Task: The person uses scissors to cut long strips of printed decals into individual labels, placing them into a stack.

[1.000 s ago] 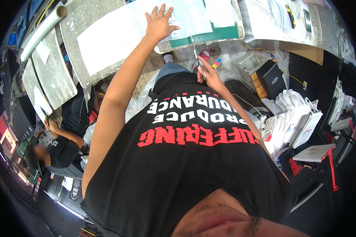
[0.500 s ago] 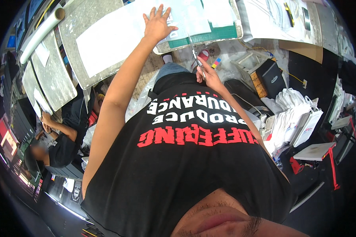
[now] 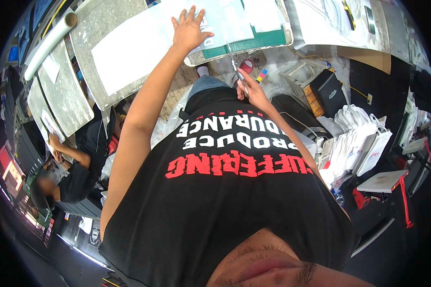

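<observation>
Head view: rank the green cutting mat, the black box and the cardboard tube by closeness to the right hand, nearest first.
From the right hand:
1. Green cutting mat, just above on the table.
2. Black box, to its right on the floor.
3. Cardboard tube, far left.

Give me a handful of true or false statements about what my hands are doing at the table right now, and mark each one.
1. The left hand lies flat, fingers spread, on the white sheet. True.
2. The right hand holds a pair of scissors. True.
3. The scissors point down at the floor. False: their blades reach up toward the sheet at the table edge.
4. Both hands grip the scissors. False: only the right hand does; the left presses the sheet.
5. A green cutting mat lies on the table. True.
</observation>
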### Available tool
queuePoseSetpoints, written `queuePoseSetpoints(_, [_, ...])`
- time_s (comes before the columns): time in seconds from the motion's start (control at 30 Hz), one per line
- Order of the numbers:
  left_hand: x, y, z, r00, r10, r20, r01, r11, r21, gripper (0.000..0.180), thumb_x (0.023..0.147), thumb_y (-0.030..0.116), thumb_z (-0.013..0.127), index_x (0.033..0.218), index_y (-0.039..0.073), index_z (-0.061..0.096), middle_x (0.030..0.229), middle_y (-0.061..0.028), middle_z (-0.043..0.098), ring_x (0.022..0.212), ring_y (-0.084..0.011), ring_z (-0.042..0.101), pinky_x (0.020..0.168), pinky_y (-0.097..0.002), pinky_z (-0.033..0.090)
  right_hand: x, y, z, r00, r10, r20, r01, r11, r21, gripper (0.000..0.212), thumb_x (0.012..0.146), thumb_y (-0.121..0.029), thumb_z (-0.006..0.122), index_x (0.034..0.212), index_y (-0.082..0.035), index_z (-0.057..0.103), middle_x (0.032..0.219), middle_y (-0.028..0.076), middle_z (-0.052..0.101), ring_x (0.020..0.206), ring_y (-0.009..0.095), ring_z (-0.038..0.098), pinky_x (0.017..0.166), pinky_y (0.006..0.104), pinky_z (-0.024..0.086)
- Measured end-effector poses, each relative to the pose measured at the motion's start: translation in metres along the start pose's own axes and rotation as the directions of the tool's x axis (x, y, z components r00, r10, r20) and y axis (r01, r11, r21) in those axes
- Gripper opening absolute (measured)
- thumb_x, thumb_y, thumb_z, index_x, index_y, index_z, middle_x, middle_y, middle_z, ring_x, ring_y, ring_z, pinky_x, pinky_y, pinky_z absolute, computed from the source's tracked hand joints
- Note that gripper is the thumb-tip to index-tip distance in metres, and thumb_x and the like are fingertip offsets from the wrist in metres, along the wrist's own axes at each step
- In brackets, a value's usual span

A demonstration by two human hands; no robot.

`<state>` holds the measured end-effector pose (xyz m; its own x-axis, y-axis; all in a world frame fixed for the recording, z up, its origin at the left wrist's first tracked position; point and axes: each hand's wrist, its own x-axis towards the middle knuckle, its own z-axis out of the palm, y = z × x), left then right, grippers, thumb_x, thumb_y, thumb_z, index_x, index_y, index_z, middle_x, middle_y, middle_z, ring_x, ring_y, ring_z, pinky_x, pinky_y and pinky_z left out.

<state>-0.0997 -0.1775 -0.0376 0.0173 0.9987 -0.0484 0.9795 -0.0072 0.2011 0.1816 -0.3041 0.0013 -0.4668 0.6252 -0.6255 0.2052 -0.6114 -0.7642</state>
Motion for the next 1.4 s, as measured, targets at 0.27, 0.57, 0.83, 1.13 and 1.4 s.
queuePoseSetpoints(0.27, [0.0007,0.001,-0.0016,1.0,0.01,0.0,-0.01,1.0,0.029,0.088,0.071,0.061,0.073,0.145,0.022,0.044,0.154,-0.0126,0.034,0.142,-0.0385,0.028,0.111,-0.0669,0.017,-0.0007,-0.0027,0.0021,0.999,0.033,0.0,-0.033,0.999,0.019,0.053,0.102,-0.025,0.051,0.15,-0.015,0.032,0.077,0.002,0.054,0.067,0.01,0.053,0.063,0.0233,0.044])
queuePoseSetpoints(0.57, [0.0002,0.0021,-0.0036,1.0,0.002,0.008,-0.003,0.999,0.05,0.088,0.072,0.062,0.072,0.146,0.022,0.043,0.154,-0.0127,0.033,0.141,-0.0383,0.028,0.11,-0.068,0.017,0.0,-0.0015,0.0012,1.0,0.02,0.006,-0.02,1.0,-0.013,0.053,0.102,-0.025,0.051,0.15,-0.015,0.032,0.076,0.003,0.053,0.068,0.01,0.054,0.063,0.0234,0.044])
queuePoseSetpoints(0.83, [-0.0008,-0.0003,-0.0012,1.0,0.012,-0.015,-0.011,1.0,0.028,0.088,0.072,0.061,0.072,0.145,0.022,0.044,0.154,-0.0125,0.033,0.141,-0.0386,0.029,0.11,-0.0674,0.018,0.0,-0.0035,0.0015,1.0,0.015,0.004,-0.015,1.0,-0.02,0.053,0.102,-0.025,0.051,0.15,-0.013,0.033,0.075,0.003,0.054,0.068,0.01,0.054,0.063,0.0236,0.044])
queuePoseSetpoints(1.13, [-0.0009,-0.0023,0.0003,0.999,0.022,-0.024,-0.021,1.0,0.017,0.088,0.071,0.062,0.072,0.145,0.024,0.044,0.154,-0.0117,0.033,0.141,-0.0386,0.029,0.111,-0.0663,0.02,0.0001,-0.0032,0.001,1.0,0.013,0.009,-0.013,1.0,-0.01,0.054,0.101,-0.025,0.052,0.15,-0.013,0.033,0.076,0.003,0.055,0.068,0.01,0.054,0.063,0.0239,0.044])
queuePoseSetpoints(1.4, [0.0006,-0.0009,-0.0003,1.0,0.007,-0.015,-0.007,1.0,-0.011,0.089,0.069,0.06,0.075,0.145,0.024,0.045,0.154,-0.0116,0.033,0.141,-0.0381,0.028,0.111,-0.0663,0.02,0.0004,-0.0033,0.0005,1.0,0.017,0.004,-0.017,1.0,-0.019,0.053,0.101,-0.026,0.051,0.15,-0.013,0.033,0.076,0.003,0.055,0.067,0.01,0.054,0.062,0.0236,0.044])
